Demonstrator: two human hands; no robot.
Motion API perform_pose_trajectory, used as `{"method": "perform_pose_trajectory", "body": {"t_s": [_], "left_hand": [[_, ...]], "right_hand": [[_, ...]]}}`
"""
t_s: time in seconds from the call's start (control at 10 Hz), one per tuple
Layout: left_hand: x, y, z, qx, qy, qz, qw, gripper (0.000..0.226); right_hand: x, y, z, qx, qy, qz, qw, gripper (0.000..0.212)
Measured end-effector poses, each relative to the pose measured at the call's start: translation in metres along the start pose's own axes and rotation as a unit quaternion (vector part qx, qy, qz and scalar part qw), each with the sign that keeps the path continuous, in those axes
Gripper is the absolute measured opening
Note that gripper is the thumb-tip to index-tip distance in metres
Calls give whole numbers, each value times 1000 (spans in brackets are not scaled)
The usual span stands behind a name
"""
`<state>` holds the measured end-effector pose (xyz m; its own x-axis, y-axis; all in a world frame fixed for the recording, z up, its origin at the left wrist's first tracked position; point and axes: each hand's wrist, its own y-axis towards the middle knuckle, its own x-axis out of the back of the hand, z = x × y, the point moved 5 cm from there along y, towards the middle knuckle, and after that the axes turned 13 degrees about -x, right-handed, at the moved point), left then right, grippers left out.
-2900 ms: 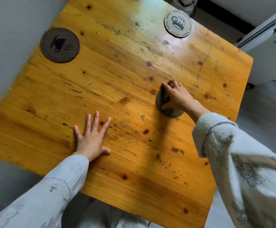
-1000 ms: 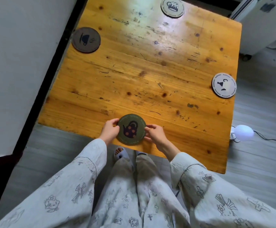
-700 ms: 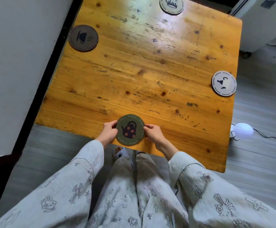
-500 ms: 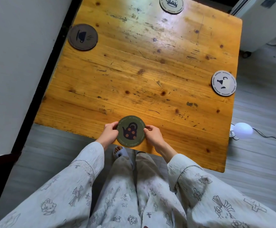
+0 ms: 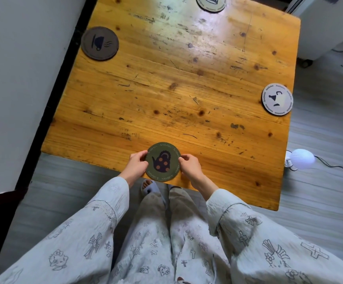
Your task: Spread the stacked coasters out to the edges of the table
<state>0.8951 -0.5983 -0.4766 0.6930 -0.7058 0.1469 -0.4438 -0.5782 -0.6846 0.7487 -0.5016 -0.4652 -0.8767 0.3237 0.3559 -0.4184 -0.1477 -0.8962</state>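
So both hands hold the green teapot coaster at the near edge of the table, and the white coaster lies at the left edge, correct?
Not quite. The head view shows the white coaster at the table's right edge. The rest holds: left hand and right hand hold the green teapot coaster at the near edge.

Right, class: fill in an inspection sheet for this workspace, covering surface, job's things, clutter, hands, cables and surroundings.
Surface: wooden table, scratched, knotty.
Job's things: green teapot coaster at near edge; brown coaster at left edge; white coaster at right edge; beige coaster at far edge, partly cut off.
Clutter: nothing seen.
Hands: left hand and right hand pinch the green coaster's sides.
Cables: black cable on floor.
Surroundings: white lamp, grey floor.
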Motion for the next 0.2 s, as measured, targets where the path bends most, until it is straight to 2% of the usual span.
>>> {"method": "perform_pose_trajectory", "body": {"t_s": [0.1, 0.2], "left_hand": [[1, 2, 4, 3, 15, 4, 1000, 55], [1, 1, -4, -27, 78, -1, 997, 54]], "right_hand": [[-1, 3, -1, 4, 2, 0, 1000, 37], [4, 3, 2, 11, -22, -13, 1000, 39]]}}
